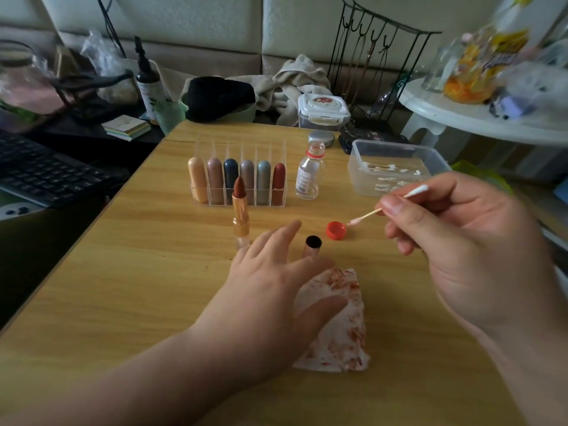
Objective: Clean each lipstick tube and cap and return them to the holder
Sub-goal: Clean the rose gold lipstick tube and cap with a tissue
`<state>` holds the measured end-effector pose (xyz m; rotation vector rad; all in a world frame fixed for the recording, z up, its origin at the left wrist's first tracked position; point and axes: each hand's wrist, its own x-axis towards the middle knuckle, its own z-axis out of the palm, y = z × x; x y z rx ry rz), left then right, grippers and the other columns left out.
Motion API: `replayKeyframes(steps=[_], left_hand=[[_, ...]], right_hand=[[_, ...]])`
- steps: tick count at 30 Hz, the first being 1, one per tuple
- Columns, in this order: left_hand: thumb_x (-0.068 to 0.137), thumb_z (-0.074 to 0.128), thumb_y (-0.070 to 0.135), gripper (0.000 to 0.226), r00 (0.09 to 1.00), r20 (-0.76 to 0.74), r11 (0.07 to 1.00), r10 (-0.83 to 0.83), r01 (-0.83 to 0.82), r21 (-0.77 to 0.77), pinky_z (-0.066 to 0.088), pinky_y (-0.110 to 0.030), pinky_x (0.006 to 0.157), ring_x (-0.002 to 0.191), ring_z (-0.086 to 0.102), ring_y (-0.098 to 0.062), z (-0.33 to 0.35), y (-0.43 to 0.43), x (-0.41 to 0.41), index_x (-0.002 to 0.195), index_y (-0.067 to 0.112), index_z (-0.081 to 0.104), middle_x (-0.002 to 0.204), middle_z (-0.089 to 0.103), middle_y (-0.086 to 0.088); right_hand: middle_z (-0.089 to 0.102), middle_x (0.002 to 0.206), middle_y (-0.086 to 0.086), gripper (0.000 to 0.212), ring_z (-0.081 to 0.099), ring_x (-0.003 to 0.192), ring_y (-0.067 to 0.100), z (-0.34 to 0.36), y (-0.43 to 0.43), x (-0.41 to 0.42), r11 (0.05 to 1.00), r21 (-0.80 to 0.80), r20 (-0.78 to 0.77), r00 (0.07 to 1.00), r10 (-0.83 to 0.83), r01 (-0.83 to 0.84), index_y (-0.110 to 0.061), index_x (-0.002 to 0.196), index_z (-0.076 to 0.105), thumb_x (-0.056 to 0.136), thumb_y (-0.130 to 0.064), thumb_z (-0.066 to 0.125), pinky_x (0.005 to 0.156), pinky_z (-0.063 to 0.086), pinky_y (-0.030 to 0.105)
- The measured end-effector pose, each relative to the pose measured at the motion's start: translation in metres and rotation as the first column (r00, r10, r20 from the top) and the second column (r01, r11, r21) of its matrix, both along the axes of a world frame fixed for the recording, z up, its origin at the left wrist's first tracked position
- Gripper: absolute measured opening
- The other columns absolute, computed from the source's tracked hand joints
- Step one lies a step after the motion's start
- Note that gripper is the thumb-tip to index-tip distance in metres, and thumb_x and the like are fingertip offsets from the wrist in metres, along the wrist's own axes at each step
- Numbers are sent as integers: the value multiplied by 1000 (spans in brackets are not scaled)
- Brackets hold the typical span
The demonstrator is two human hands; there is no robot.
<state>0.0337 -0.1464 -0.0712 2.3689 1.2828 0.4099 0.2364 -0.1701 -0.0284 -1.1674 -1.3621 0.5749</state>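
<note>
Home interior, lived-in; looks like a sitting or bedroom corner used as a vanity spot.

- Top of frame: pale padded upholstery panels (190,23), like a sofa back or a cushioned wall.
- Upper centre: crumpled beige cloth (295,78) heaped against the padding, beside a black wire stand (378,56) with hooks and hanging cords or chains.
- Upper left: dark pump bottle (147,78) and a stack of paper note pads (126,126).
- Left edge: black keyboard (46,173).
- Upper right: white plastic side table (461,115) carrying a yellow snack bag (482,63).
- Centre: wood-grain tabletop (138,272) with a clear holder (239,199) of lipsticks (215,179).
- Clutter is personal and domestic throughout.
</note>
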Motion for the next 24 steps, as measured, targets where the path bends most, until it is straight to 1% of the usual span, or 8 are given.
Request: replayKeyframes(steps=[8,11,13,16,18,20,22,24], left_hand=[[86,23,79,74,998,-63,1000,-22,22,4,-11,-31,113,148,-5,-1,-7,14,17,151,45,26,161,12,21],[91,30,69,61,996,70,992,-60,51,113,23,-27,119,137,23,1,2,11,13,144,43,43,146,33,23],[98,41,48,41,971,168,979,-170,148,136,46,-20,99,117,46,3,7,2,3,134,37,58,129,48,18],[98,55,19,22,933,276,961,-232,175,216,54,-18,76,96,62,-3,16,-8,-12,112,25,71,112,61,8],[97,60,8,16,959,259,993,-113,106,42,56,-21,72,80,66,-4,25,-6,-12,89,20,67,91,69,1],[93,68,10,27,962,271,955,30,52,-291,58,-36,77,71,63,-2,24,-12,-16,81,28,52,75,68,1],[80,81,24,37,862,494,978,114,-10,-208,57,-48,77,83,72,-14,17,-22,-30,90,36,48,88,75,6],[71,83,32,38,751,625,942,211,14,-336,57,-46,82,89,73,-18,17,-34,-43,92,43,53,93,77,7]], right_hand=[[68,70,14,11,59,58,28,-4,-6,9,1000,-16,-6,1000,-16,16,-10,84,71,83,-20,74,55,48,35],[68,71,13,12,60,59,29,-4,-6,10,1000,-16,0,1000,-20,20,-10,85,70,84,-21,75,56,49,34],[69,72,14,15,61,61,29,-1,-9,10,1000,-2,-20,1000,-7,7,-11,85,70,83,-24,77,57,49,33],[69,77,14,11,63,68,34,9,-15,4,995,50,-72,993,90,-87,-14,86,71,82,-23,75,59,49,33],[70,80,11,7,64,71,33,13,-19,-3,983,80,-56,984,169,-164,-20,87,72,83,-25,74,60,49,31],[72,82,10,6,66,73,30,13,-21,-10,973,87,-25,975,219,-216,-22,88,71,84,-26,74,62,51,27],[72,84,9,6,68,75,29,13,-22,-16,969,81,-8,972,235,-233,-23,89,71,85,-26,73,63,52,25],[73,85,7,6,70,76,29,13,-23,-21,966,77,-3,969,248,-248,-25,90,71,85,-28,73,64,53,25]])
